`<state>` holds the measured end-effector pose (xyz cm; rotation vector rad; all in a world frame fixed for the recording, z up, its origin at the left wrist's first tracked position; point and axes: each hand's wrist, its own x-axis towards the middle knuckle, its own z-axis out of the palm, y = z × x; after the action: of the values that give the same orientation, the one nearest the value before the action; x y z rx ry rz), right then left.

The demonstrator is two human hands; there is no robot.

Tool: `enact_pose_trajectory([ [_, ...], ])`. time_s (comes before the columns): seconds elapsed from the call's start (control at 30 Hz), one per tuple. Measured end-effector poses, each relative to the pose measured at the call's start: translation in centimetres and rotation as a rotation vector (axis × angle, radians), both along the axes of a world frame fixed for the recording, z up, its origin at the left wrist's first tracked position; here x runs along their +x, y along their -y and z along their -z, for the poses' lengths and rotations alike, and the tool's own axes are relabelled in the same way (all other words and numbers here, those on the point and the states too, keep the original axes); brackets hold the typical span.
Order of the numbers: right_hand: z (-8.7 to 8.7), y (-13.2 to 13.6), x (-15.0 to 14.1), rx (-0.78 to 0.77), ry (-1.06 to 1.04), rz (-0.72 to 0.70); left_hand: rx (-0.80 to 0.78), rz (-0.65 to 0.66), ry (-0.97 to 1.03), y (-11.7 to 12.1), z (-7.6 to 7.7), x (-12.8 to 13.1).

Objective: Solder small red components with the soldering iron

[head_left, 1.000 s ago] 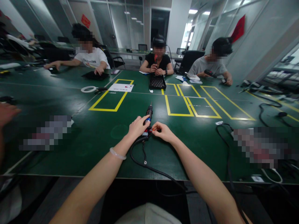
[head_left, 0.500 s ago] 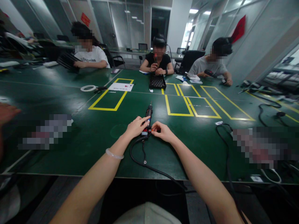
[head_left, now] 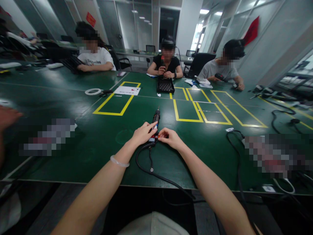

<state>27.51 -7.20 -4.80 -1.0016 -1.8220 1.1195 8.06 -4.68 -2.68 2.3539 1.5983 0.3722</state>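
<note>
A black electric screwdriver (head_left: 156, 117) lies on the green table, its thin bit pointing away from me. My left hand (head_left: 144, 133) is laid over its body from the left, fingers closed across it. At the rear end, my right hand (head_left: 168, 137) is in a pinch against the right side. A small orange piece shows at those fingertips; its kind is too small to tell. From the back of the screwdriver a black cable (head_left: 139, 162) loops toward me and over the table edge. A thinner lead ending in a ring terminal (head_left: 152, 169) hangs beside it.
Yellow tape outlines (head_left: 188, 120) mark the table (head_left: 97, 163). Across it sit several people, one behind a black tray (head_left: 165, 85). A white sheet (head_left: 127, 90) and a coiled white cable (head_left: 93, 91) lie ahead left. Black cable (head_left: 236, 153) runs at right. Another person's hand (head_left: 9, 115) shows at left.
The view has shifted very slightly. Both hands stay at the screwdriver, with almost no visible movement. The black panel held by the person across at left has tilted a little.
</note>
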Motion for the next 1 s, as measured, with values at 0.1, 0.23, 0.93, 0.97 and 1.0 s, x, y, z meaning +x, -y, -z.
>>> enact_pose_trajectory([
  [0.1,-0.1,0.0,0.2,-0.006,0.004,-0.016,0.001,-0.008,-0.010,0.1,-0.2,0.1],
  [0.23,0.0,-0.1,0.1,-0.007,-0.016,-0.014,-0.001,-0.004,-0.006,0.2,-0.3,0.2],
  [0.93,0.4,-0.1,0.2,0.013,-0.031,-0.032,-0.012,-0.034,-0.068,1.5,-0.9,1.4],
  [0.97,0.4,-0.1,0.2,0.011,-0.031,-0.035,-0.013,-0.043,-0.086,1.5,-1.0,1.3],
  [1.0,0.4,-0.1,0.3,0.009,-0.029,-0.033,-0.014,-0.048,-0.105,1.5,-1.1,1.2],
])
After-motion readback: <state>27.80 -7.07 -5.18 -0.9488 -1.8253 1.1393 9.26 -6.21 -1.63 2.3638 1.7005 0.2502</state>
